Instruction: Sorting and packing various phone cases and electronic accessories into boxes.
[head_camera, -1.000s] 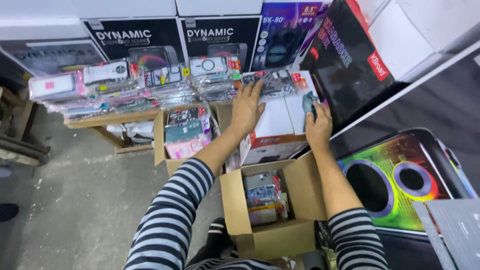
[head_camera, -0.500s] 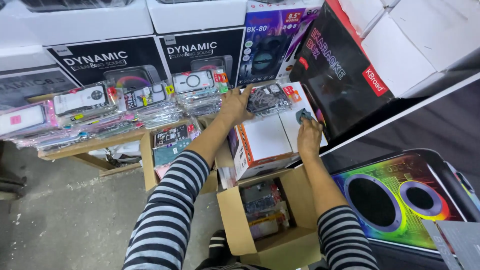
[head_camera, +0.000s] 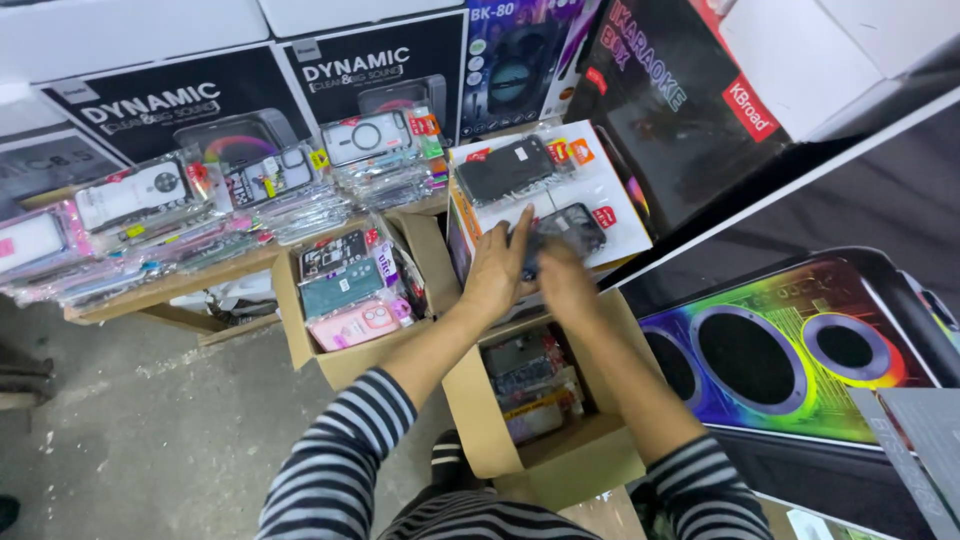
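Even, bright overhead lighting; soft shadows only. Glare on the plastic-wrapped packages (head_camera: 250, 205), upper left. Both hands (head_camera: 530, 270) motion-blurred at centre. Wide-angle distortion bends frame edges.

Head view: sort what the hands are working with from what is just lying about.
In hand:
- left hand and right hand on a packaged dark phone case
- open cardboard box below them

Lying about:
- box of pink and teal cases
- case stacks on wooden shelf
- rainbow-lit speaker
- black speaker cartons

Two hands (head_camera: 530, 270), two open cartons (head_camera: 470, 420)
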